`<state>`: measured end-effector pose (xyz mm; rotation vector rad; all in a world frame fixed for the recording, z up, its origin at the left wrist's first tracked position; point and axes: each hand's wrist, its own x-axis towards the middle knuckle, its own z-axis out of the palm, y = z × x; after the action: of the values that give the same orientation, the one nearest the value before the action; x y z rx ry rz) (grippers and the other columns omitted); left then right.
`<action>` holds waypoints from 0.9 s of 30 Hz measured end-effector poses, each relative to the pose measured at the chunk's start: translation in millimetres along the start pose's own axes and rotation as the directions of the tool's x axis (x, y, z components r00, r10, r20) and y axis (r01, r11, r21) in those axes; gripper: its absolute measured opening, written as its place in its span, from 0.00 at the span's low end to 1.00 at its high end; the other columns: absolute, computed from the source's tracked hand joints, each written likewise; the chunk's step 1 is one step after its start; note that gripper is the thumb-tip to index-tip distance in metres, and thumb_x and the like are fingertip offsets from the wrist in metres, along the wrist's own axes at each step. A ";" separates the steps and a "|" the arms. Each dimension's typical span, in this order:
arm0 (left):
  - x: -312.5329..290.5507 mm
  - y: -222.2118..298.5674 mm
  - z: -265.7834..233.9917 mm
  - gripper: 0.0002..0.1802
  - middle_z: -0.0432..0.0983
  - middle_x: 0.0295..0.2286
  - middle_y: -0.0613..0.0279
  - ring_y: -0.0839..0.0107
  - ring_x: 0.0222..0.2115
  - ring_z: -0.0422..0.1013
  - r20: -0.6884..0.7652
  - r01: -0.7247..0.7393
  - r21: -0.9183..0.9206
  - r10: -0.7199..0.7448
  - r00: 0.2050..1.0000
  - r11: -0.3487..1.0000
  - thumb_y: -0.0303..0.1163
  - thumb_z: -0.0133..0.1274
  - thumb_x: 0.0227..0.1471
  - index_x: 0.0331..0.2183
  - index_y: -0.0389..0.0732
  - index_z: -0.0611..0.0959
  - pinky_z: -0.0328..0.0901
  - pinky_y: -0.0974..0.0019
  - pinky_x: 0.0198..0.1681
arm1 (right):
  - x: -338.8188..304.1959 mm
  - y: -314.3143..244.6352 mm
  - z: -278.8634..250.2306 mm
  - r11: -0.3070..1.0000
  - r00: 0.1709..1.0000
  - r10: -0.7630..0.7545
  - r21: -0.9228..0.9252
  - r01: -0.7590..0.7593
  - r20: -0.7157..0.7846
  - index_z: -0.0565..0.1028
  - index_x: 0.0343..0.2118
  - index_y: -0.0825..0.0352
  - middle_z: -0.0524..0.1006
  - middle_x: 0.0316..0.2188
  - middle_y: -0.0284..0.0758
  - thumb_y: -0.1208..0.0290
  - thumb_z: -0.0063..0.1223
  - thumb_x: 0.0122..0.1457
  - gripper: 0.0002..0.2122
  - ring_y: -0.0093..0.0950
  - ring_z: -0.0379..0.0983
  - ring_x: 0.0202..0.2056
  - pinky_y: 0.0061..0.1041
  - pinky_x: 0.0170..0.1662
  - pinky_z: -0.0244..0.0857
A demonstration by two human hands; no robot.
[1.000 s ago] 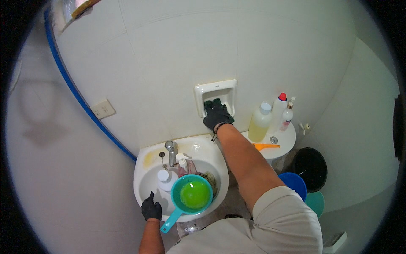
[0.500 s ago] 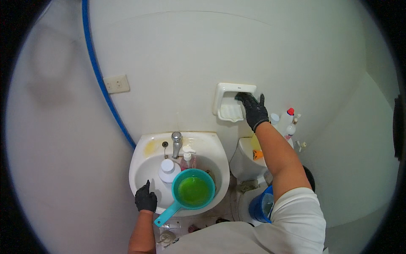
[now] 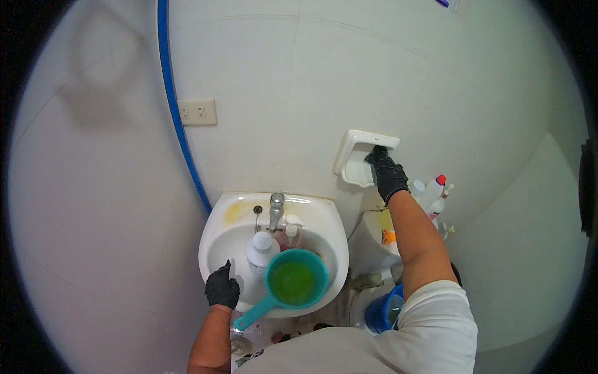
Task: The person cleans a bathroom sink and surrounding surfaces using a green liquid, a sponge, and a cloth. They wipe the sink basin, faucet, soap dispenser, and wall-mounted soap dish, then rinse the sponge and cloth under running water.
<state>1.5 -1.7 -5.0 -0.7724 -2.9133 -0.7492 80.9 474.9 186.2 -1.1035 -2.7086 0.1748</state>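
Observation:
My right hand (image 3: 390, 174), in a black glove, reaches into a white wall-mounted soap dish (image 3: 346, 153). Its fingers press a dark green scouring pad (image 3: 370, 158) against the inside of the dish; most of the pad is hidden by them. My left hand (image 3: 222, 287), also gloved in black, rests at the front left rim of the white sink (image 3: 215, 252) with one finger stretched out and nothing held. Beside it in the basin are a white capped bottle (image 3: 262, 248) and a pump bottle of pink liquid (image 3: 291, 238). A teal dipper (image 3: 298, 280) holds green liquid.
A chrome faucet (image 3: 276, 212) rises at the sink's back. A blue hose (image 3: 176, 118) runs down the wall past an outlet (image 3: 202, 112). Right of the sink is a toilet tank (image 3: 370, 249) with bottles (image 3: 434, 192) and an orange item (image 3: 388, 237); below, a blue bucket (image 3: 377, 311).
The whole view has shifted, so the sink and dish appear farther right. My right hand's fingers are now bunched together inside the dish, the thumb no longer sticking out. My left hand stays at the rim.

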 end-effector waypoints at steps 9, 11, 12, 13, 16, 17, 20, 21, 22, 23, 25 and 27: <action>0.0 6.6 1.0 0.30 0.73 0.40 0.51 0.56 0.41 0.69 -0.012 -0.005 -0.005 0.005 1.000 1.000 0.30 0.50 0.39 0.50 0.44 0.73 0.63 0.55 0.47 | -9.2 40.1 46.5 0.889 0.891 -0.449 -0.134 0.438 -0.070 0.62 0.54 0.57 0.52 0.61 0.40 0.78 0.35 0.56 0.21 0.34 0.48 0.62 0.31 0.61 0.48; -1.8 4.1 -2.4 0.30 0.74 0.40 0.52 0.56 0.41 0.69 -0.008 0.020 0.016 -0.020 1.000 1.000 0.30 0.50 0.39 0.50 0.44 0.73 0.63 0.55 0.47 | -26.9 17.7 33.5 0.918 0.918 -0.393 -0.080 0.389 -0.048 0.64 0.53 0.57 0.56 0.59 0.39 0.82 0.44 0.49 0.25 0.35 0.55 0.58 0.29 0.58 0.53; -0.9 3.5 -3.0 0.30 0.74 0.40 0.52 0.56 0.41 0.69 0.011 0.030 0.028 -0.030 0.999 0.999 0.31 0.50 0.39 0.50 0.44 0.73 0.63 0.56 0.47 | -32.5 8.0 23.6 0.928 0.928 -0.371 -0.038 0.370 -0.023 0.65 0.54 0.56 0.59 0.58 0.39 0.83 0.46 0.47 0.28 0.35 0.59 0.56 0.28 0.56 0.57; 1.5 5.3 -2.3 0.30 0.74 0.40 0.52 0.56 0.41 0.69 0.034 0.027 0.037 -0.028 0.999 0.999 0.31 0.50 0.40 0.50 0.44 0.73 0.63 0.56 0.47 | -37.8 6.0 16.4 0.941 0.941 -0.338 0.000 0.338 0.000 0.65 0.54 0.55 0.61 0.57 0.38 0.83 0.49 0.44 0.30 0.35 0.63 0.54 0.28 0.55 0.60; -0.1 6.6 -6.4 0.30 0.74 0.39 0.52 0.57 0.41 0.69 0.035 0.020 0.061 -0.022 0.999 0.998 0.32 0.51 0.40 0.50 0.45 0.72 0.62 0.56 0.47 | -43.9 -14.1 5.7 0.898 0.986 -0.125 0.409 0.161 -0.115 0.69 0.48 0.62 0.69 0.50 0.39 0.79 0.54 0.45 0.23 0.34 0.68 0.48 0.29 0.49 0.63; -0.1 6.8 -7.0 0.30 0.74 0.39 0.52 0.57 0.41 0.69 0.049 0.020 0.063 -0.023 0.999 0.998 0.32 0.51 0.40 0.50 0.45 0.72 0.62 0.56 0.47 | -49.1 -19.5 0.8 0.866 0.992 -0.057 0.489 0.104 -0.111 0.70 0.46 0.66 0.68 0.50 0.41 0.78 0.58 0.44 0.22 0.34 0.66 0.51 0.30 0.51 0.62; 1.9 8.6 -6.9 0.30 0.74 0.39 0.52 0.57 0.41 0.69 0.066 0.033 0.085 -0.038 0.997 0.996 0.32 0.51 0.40 0.50 0.47 0.73 0.62 0.56 0.47 | -15.7 -13.2 13.1 0.132 0.896 0.304 0.917 -0.376 0.323 0.70 0.45 0.69 0.73 0.43 0.42 0.69 0.57 0.50 0.19 0.33 0.69 0.47 0.29 0.48 0.64; 2.4 9.4 -4.7 0.30 0.74 0.39 0.52 0.58 0.41 0.69 0.064 0.023 0.087 -0.029 0.998 0.996 0.32 0.51 0.40 0.50 0.47 0.73 0.62 0.56 0.47 | -6.2 -4.1 30.1 -0.021 0.954 0.250 0.986 -0.165 0.165 0.70 0.45 0.69 0.74 0.42 0.43 0.65 0.55 0.51 0.19 0.33 0.70 0.47 0.29 0.48 0.64; 2.1 10.8 -4.0 0.29 0.74 0.39 0.52 0.58 0.41 0.69 0.072 0.029 0.101 -0.037 0.997 0.994 0.32 0.51 0.40 0.50 0.47 0.73 0.62 0.56 0.47 | -7.5 -8.2 36.9 -0.184 0.977 0.215 0.982 0.046 -0.006 0.70 0.45 0.70 0.74 0.41 0.43 0.61 0.54 0.53 0.20 0.32 0.70 0.47 0.28 0.49 0.63; 2.3 12.3 -3.6 0.29 0.74 0.39 0.52 0.58 0.41 0.69 0.078 0.036 0.115 -0.045 0.996 0.993 0.32 0.51 0.40 0.50 0.47 0.73 0.62 0.56 0.47 | -1.0 -9.7 36.1 -0.275 0.969 0.245 0.957 0.090 -0.021 0.70 0.45 0.70 0.74 0.41 0.43 0.57 0.51 0.54 0.22 0.32 0.70 0.47 0.27 0.49 0.63; -0.7 9.1 -6.5 0.29 0.74 0.39 0.53 0.58 0.41 0.69 0.076 0.046 0.131 -0.056 0.996 0.990 0.32 0.50 0.40 0.49 0.47 0.73 0.62 0.56 0.47 | 1.4 -29.3 23.0 0.009 0.937 0.334 0.994 0.106 -0.102 0.70 0.46 0.71 0.74 0.41 0.44 0.54 0.49 0.56 0.23 0.32 0.70 0.47 0.28 0.50 0.62; -1.2 6.9 -9.6 0.28 0.74 0.38 0.52 0.57 0.41 0.69 0.070 0.026 0.115 -0.034 0.997 0.993 0.32 0.50 0.40 0.49 0.47 0.74 0.62 0.56 0.47 | -0.4 -46.8 2.3 0.704 0.882 0.358 0.710 -0.038 -0.307 0.70 0.45 0.71 0.74 0.42 0.44 0.56 0.49 0.56 0.22 0.34 0.70 0.46 0.29 0.50 0.61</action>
<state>5.0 -1.4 6.3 -0.7621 -3.0068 -0.5624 48.9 441.2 192.7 -1.0285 -1.8469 0.8070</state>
